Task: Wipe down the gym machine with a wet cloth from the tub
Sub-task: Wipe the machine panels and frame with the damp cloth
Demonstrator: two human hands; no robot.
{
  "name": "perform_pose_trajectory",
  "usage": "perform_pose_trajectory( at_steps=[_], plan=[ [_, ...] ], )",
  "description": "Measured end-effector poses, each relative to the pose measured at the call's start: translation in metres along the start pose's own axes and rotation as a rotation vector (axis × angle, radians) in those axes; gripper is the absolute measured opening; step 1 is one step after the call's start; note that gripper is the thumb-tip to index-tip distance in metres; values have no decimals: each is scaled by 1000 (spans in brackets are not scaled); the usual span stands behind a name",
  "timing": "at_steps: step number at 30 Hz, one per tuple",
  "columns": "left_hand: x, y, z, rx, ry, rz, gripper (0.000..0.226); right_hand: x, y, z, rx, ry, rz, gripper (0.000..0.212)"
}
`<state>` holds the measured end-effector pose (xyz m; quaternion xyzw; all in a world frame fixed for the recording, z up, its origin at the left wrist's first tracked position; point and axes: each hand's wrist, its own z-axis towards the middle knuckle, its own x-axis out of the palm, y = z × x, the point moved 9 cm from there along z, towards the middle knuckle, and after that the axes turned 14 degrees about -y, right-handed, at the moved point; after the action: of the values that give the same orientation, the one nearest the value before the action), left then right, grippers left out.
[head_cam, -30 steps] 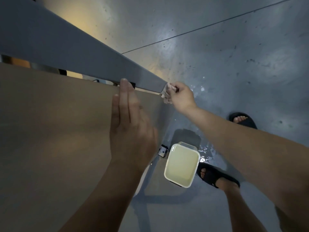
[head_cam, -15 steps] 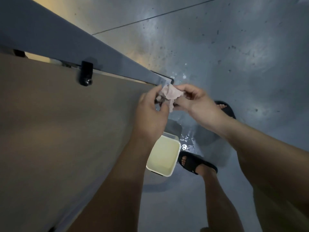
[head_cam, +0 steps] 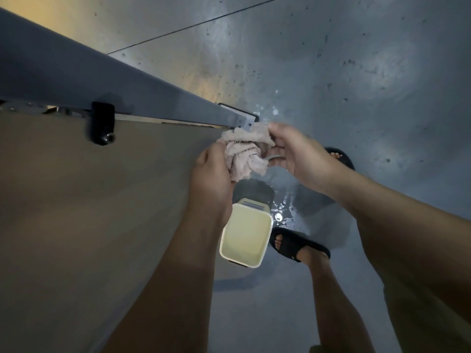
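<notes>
Bunching the cloth above a wet floor

Both hands share the pale pink terry cloth [head_cam: 246, 151], held in the air just beside the bottom end of the gym machine's grey beam [head_cam: 102, 80]. Whether the cloth touches the end plate [head_cam: 244, 121] I cannot tell. The left grip [head_cam: 211, 174] is curled round the lower wad. The right grip [head_cam: 298, 156] pinches the upper fold between thumb and fingers. Directly below, the cream tub [head_cam: 222, 240] stands on the floor [head_cam: 356, 72], close against the foot of the machine's tan panel [head_cam: 76, 200].

The likeliest trouble is underfoot. A puddle [head_cam: 283, 212] and scattered drops shine between the tub and the black sandal [head_cam: 298, 244], so a shift of weight during the next stroke could end in a slip. A squeeze of the cloth off to one side of the tub would add to that water.

The same foot stands just beside the tub's right edge, and a careless step could knock it and spill it across the floor.

The cloth is crumpled, not folded flat. Wiped that way it would probably meet the beam in patches and leave streaks, and a loose tail could catch on the black knob [head_cam: 102, 126] under the beam's lower edge.

With a shared hold, a loosened pinch would let the cloth drop towards the tub, or onto the floor beside it
</notes>
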<state>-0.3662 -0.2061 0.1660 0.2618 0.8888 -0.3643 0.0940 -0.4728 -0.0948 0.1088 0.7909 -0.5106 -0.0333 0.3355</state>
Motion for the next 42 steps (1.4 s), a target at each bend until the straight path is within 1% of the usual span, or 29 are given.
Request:
perform_pose_trajectory(
  at_steps=[1, 2, 4, 5, 7, 9, 11, 12, 14, 16, 18, 20, 22, 24, 26, 28, 30, 31, 34, 35, 36, 37, 38, 39, 40, 42],
  plan=[
    [2, -1, -2, 6, 11, -7, 34, 1, -2, -1, -34, 24, -78, 41],
    [3, -1, -3, 10, 16, -10, 34, 3, -2, -2, -77, 42, -140, 34],
    [2, 1, -2, 13, -8, 6, 39, -2, -2, -1, -127, 3, -163, 12],
    [2, 2, -2, 6, -21, 7, 44, -6, -1, 0, -135, -30, -157, 6],
    [3, 5, -4, -44, -5, -17, 52, -15, 0, 4, -146, -111, -169, 12],
    [8, 7, -5, -74, 43, -43, 47, -23, 2, 3, -157, -169, -174, 14],
    [9, 7, -7, -47, 70, -52, 44, -24, 1, 0, -135, -133, -160, 26],
    [9, 7, -9, -24, 81, -50, 44, -22, -1, -2, -119, -84, -160, 32],
    [11, 6, -12, 24, 104, -25, 36, -18, -5, -4, -100, -1, -161, 40],
    [11, 4, -12, 60, 105, 1, 24, -15, -2, -6, -135, 21, -164, 35],
    [9, 2, -10, 99, 54, 42, 20, -19, 5, -4, -195, -20, -171, 25],
    [6, 3, -6, 124, -1, 77, 26, -26, 13, -3, -225, -55, -163, 22],
    [2, 5, -3, 128, -47, 111, 37, -32, 17, -3, -242, -56, -157, 19],
    [3, 3, -3, 171, -34, 210, 43, -35, 18, -2, -253, -45, -170, 19],
    [10, 1, -7, 190, 62, 318, 30, -34, 18, -2, -250, -24, -125, 21],
    [17, 4, -11, 193, 153, 478, 28, -34, 16, -2, -194, 10, 47, 23],
    [22, 4, -9, 288, 180, 670, 17, -31, 15, -3, -108, 77, 218, 29],
    [21, 4, -6, 322, 146, 726, 18, -29, 15, -5, -75, 116, 259, 33],
    [13, -5, -4, 351, -61, 773, 40, -24, 16, -9, -53, 174, 275, 41],
    [15, -7, -7, 351, -64, 739, 40, -22, 17, -10, -58, 180, 270, 41],
    [21, -3, -8, 291, -3, 631, 39, -19, 18, -12, -63, 189, 271, 41],
    [29, 4, -11, 187, 95, 466, 41, -16, 18, -12, -62, 197, 275, 40],
    [36, 13, -13, 39, 181, 317, 45, -14, 18, -12, -60, 200, 272, 39],
    [43, 18, -15, -50, 234, 202, 47, -13, 17, -12, -70, 183, 236, 37],
    [46, 19, -16, -74, 265, 159, 45, -15, 16, -9, -100, 139, 154, 33],
    [46, 16, -15, 8, 233, 223, 31, -23, 16, -2, -189, -9, -78, 25]
  ],
)
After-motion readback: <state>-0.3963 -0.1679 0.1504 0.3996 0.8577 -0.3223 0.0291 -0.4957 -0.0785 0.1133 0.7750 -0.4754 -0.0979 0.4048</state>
